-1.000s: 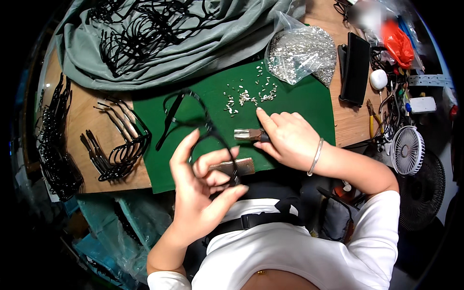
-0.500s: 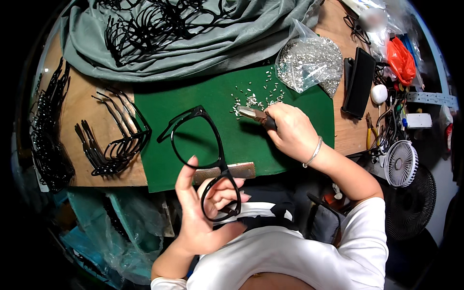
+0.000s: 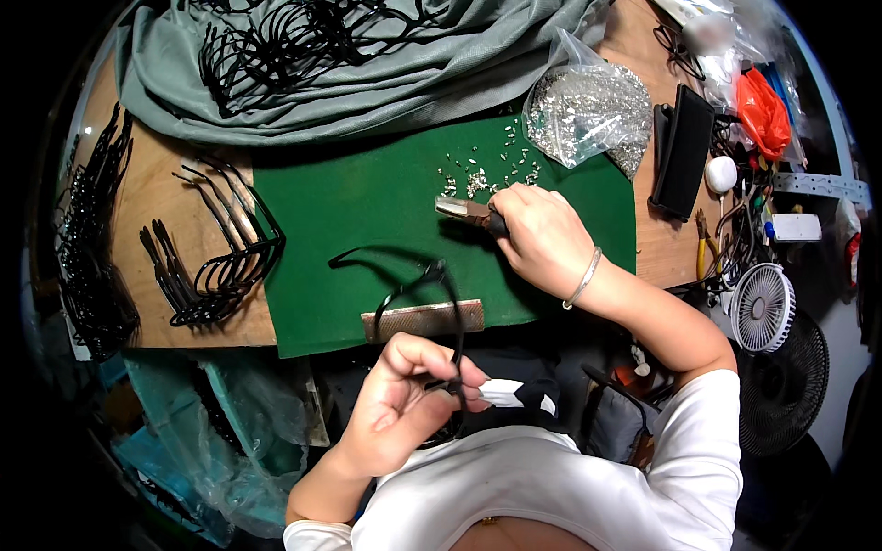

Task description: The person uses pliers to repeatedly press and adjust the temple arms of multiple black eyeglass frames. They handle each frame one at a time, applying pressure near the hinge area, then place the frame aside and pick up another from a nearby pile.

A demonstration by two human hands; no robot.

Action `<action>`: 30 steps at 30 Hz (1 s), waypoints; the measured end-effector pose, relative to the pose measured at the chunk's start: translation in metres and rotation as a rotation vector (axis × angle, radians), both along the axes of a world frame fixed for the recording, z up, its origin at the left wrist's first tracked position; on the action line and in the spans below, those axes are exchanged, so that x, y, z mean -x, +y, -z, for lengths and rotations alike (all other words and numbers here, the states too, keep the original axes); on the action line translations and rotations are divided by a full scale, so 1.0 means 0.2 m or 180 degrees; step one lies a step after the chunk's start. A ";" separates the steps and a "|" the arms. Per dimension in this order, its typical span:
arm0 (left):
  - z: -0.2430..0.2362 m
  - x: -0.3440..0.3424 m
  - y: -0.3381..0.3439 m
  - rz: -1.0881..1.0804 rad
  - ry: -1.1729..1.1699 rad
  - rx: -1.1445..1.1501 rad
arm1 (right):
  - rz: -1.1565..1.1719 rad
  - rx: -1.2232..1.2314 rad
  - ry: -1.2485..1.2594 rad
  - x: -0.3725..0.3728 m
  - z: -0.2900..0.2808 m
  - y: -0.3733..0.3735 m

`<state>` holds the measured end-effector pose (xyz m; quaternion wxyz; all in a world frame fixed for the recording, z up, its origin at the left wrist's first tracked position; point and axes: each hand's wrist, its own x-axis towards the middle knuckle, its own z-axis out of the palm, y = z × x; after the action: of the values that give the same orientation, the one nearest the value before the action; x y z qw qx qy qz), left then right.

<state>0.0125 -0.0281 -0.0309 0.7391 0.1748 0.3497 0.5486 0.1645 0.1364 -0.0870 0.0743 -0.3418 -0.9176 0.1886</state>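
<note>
Two hands are sharing the head view: at lower centre your left hand (image 3: pixel 404 404) is pinching one end of a black glasses frame (image 3: pixel 435 272) between thumb and fingers, while right of centre your right hand (image 3: pixel 542 234) is wrapping around the pliers (image 3: pixel 470 212). The glasses frame, blurred, is rising from your left fingertips toward mid-picture, its long axis running roughly top to bottom, one temple reaching left over the green mat (image 3: pixel 344 193). The pliers are lying nearly crosswise, nose pointing left and slightly upward; whether that nose is gripping anything, I cannot tell. Just above it, loose silvery bits (image 3: pixel 478 182) are lying scattered, your right hand being the nearer one, with the glasses frame hanging lower left, apart from them. Behind the frame, a flat metal bar (image 3: pixel 413 320) is resting along the mat's lower edge.
</note>
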 end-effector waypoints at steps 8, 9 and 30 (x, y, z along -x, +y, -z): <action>0.04 -0.12 0.01 -0.0404 0.1346 0.0223 | 0.0770 0.2605 0.1353 0.02 -0.30 -0.19; 0.05 -0.15 0.02 -0.0487 0.1458 0.0124 | 0.0801 0.2835 0.1769 0.04 -0.29 -0.24; -0.07 -0.01 0.04 0.0039 0.0341 0.0340 | 0.1318 0.5770 0.2038 0.09 -0.33 -0.20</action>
<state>0.0155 -0.0191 -0.0162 0.7309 0.1664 0.4165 0.5145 0.1457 0.0958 -0.0202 0.0607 -0.3562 -0.2839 0.8882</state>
